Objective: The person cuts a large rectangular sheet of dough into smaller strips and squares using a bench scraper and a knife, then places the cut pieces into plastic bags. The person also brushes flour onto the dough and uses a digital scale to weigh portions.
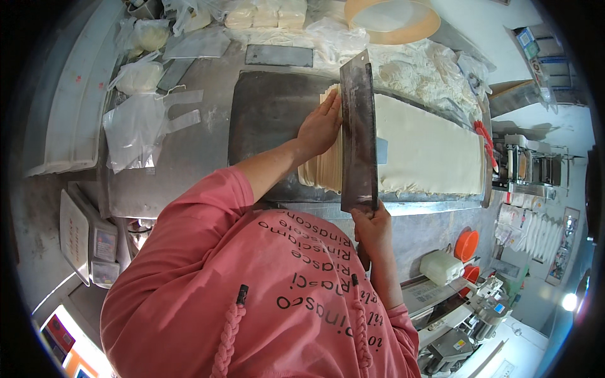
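My right hand (373, 227) grips the handle end of a long, broad noodle knife (358, 132), whose dark blade stretches away from me across a folded sheet of dough (425, 146). Against the blade's left side, my left hand (324, 123) lies flat, fingers together, on cut dough strips (328, 167) stacked in a row. The uncut dough sheet spreads to the right of the blade. Beneath the strips and the dough is a dark board (264, 118). The cutting edge's contact with the dough cannot be made out.
Loose noodles (416, 66) pile along the far side, by a round sieve (392, 21). Plastic bags (134, 125) and a flat metal plate (279, 55) lie on the worktop (156, 189). A red brush-like item (486, 141) sits at the dough's right end. Machines stand farther right.
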A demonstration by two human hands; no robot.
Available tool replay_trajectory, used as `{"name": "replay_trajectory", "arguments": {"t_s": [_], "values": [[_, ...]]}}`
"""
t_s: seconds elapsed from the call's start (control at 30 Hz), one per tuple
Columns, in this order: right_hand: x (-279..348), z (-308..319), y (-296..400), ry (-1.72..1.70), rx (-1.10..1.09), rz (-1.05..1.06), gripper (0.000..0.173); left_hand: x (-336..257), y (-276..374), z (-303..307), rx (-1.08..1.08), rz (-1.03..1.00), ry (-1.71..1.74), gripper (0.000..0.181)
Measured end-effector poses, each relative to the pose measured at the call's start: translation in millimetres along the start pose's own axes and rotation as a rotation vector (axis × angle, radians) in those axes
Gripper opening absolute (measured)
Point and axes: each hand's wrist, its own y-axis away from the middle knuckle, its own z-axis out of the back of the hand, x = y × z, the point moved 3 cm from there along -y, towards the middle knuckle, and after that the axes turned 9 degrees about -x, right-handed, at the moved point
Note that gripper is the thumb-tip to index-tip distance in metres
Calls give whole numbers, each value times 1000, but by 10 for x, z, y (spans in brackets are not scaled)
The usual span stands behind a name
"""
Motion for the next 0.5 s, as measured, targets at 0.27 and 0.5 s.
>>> {"name": "replay_trajectory", "arguments": {"t_s": [0.27, 0.5], "values": [[56, 14, 8, 28, 7, 12, 16, 23, -5, 39, 22, -25, -50, 52], [147, 45, -12, 73, 7, -20, 17, 6, -46, 125, 120, -4, -55, 51]]}}
